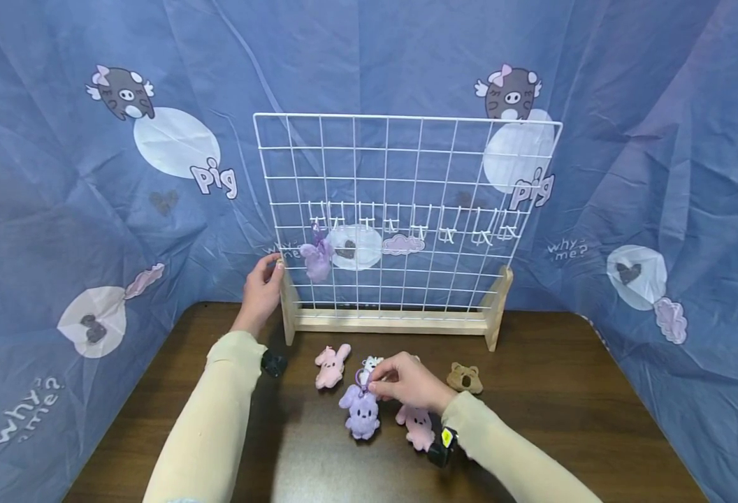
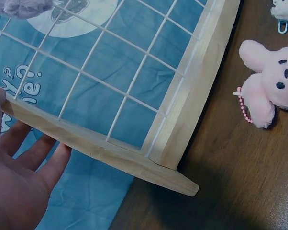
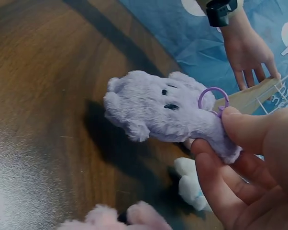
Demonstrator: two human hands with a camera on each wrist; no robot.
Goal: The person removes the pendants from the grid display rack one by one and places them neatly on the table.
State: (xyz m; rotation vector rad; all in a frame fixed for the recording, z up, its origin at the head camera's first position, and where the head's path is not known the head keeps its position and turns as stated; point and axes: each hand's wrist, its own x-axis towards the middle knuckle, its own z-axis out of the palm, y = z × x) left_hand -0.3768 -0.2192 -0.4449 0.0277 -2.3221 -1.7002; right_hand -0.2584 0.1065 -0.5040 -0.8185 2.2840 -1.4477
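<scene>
My right hand [image 1: 411, 381] pinches a purple plush bunny keychain [image 1: 363, 417] near its purple ring, between thumb and fingers. The right wrist view shows the bunny's fluffy body [image 3: 151, 105] lifted off the table, its face and ring visible. At the rack's left side, my left hand [image 1: 261, 290] holds the wooden post [image 2: 94, 143], thumb on the front and fingers behind. The white wire grid rack stands on a wooden base [image 1: 388, 323]. Another purple plush keychain [image 1: 317, 261] hangs from the leftmost hook.
Several white hooks [image 1: 419, 232] line the grid. On the brown table [image 1: 551, 405] lie a pink plush [image 1: 330, 367], a second pink plush [image 1: 416, 425] by my right wrist, a partly hidden white plush [image 1: 370, 366] and a brown bear plush [image 1: 465, 378]. A blue curtain [image 1: 369, 56] hangs behind.
</scene>
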